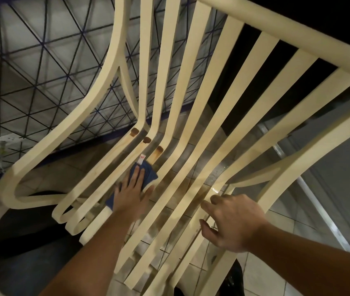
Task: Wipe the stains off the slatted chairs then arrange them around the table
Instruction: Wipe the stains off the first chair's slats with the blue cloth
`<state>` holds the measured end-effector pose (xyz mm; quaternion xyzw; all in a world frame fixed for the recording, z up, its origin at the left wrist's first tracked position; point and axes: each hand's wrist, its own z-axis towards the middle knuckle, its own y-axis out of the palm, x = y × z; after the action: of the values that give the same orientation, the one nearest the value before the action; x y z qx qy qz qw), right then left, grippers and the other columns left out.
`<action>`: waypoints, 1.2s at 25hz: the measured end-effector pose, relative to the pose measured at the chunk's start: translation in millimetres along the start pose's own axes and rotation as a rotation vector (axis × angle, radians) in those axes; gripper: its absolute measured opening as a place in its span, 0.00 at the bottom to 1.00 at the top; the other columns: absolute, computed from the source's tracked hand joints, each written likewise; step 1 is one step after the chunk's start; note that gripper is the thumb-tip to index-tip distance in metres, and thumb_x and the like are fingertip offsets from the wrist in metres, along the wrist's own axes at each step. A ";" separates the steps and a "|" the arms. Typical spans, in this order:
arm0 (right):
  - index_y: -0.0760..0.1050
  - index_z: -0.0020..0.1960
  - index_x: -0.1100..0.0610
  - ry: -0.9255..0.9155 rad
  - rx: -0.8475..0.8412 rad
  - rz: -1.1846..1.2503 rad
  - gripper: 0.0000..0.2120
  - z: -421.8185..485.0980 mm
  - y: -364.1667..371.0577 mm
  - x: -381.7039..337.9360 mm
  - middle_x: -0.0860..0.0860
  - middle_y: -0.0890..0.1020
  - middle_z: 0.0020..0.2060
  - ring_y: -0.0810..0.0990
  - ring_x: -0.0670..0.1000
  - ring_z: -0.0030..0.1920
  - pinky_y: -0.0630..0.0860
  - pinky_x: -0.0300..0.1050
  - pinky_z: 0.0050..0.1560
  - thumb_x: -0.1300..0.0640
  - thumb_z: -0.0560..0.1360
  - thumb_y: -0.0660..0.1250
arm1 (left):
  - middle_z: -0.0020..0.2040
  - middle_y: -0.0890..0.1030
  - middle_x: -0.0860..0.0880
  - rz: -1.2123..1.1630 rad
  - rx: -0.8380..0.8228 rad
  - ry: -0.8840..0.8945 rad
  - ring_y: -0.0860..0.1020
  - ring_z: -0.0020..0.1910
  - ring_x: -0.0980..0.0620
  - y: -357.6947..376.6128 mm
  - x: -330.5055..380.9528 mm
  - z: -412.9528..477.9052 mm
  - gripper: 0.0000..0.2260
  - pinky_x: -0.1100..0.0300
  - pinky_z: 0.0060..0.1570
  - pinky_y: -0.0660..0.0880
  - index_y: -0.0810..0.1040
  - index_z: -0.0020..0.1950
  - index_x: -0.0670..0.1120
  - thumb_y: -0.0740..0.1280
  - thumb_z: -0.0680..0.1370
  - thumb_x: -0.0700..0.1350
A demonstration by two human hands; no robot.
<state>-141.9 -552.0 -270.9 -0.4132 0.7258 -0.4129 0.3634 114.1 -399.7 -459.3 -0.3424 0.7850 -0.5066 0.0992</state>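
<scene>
**A:** Where is the slatted chair [193, 99]?

**B:** It fills most of the view. Its cream slats run from the top rail at 1 o'clock down to the seat's front edge at 6 o'clock. The armrest loops sit at 8 o'clock and 4 o'clock. It stands on a tiled floor [259, 272], with wire mesh [41, 71] behind it at 10 o'clock.

**A:** And the left hand [131, 193]?

**B:** It is at 7 o'clock, palm down on the seat. Its forearm reaches in from the bottom edge. The fingers are straight, close together and pointing toward 1 o'clock. They grasp nothing and only press a blue cloth [148, 176] flat against two or three slats. A white tag [141, 162] sticks out of the cloth just past the fingertips.

**A:** The right hand [231, 221]?

**B:** It is at 5 o'clock, knuckles up, with its forearm coming from the lower right corner. The fingers [214, 198] are bent and hooked over the edge of a seat slat. The thumb is spread apart toward 7 o'clock and lies against the next slat. It looks like a loose hold on the chair, not a tight clench.

**A:** Is any dirt visible?

**B:** Yes. Brown stains [192, 183] streak the slats between the two hands. Three brown notches [147, 140] sit where the seat bends into the back, at 11 o'clock from the cloth.
</scene>
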 end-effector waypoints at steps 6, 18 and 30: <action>0.70 0.66 0.49 0.002 0.016 0.001 0.30 0.1 4.5 1.7 0.49 0.77 0.41 0.78 0.52 0.40 0.80 0.46 0.44 0.34 0.78 0.42 | 0.84 0.43 0.54 0.043 -0.015 -0.065 0.44 0.83 0.49 7.6 -39.3 -59.1 0.41 0.40 0.79 0.48 0.40 0.84 0.55 0.32 0.75 0.76; 0.71 0.68 0.51 -0.029 0.012 0.003 0.29 0.1 -2.0 2.1 0.51 0.79 0.47 0.79 0.53 0.42 0.77 0.45 0.40 0.34 0.79 0.47 | 0.84 0.41 0.51 0.071 0.014 -0.026 0.44 0.83 0.42 -4.9 40.1 42.9 0.39 0.38 0.78 0.47 0.39 0.84 0.54 0.41 0.79 0.74; 0.68 0.72 0.49 -0.027 0.005 0.021 0.29 -1.1 -1.2 1.3 0.50 0.80 0.52 0.80 0.52 0.48 0.78 0.45 0.48 0.34 0.80 0.47 | 0.83 0.38 0.54 0.057 -0.062 -0.155 0.37 0.82 0.50 32.3 -86.5 -117.1 0.40 0.39 0.79 0.44 0.36 0.82 0.57 0.32 0.75 0.76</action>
<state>-143.0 -553.2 -269.6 -0.4102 0.7241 -0.4051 0.3785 105.6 -251.1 -449.1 -0.3610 0.7997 -0.4510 0.1635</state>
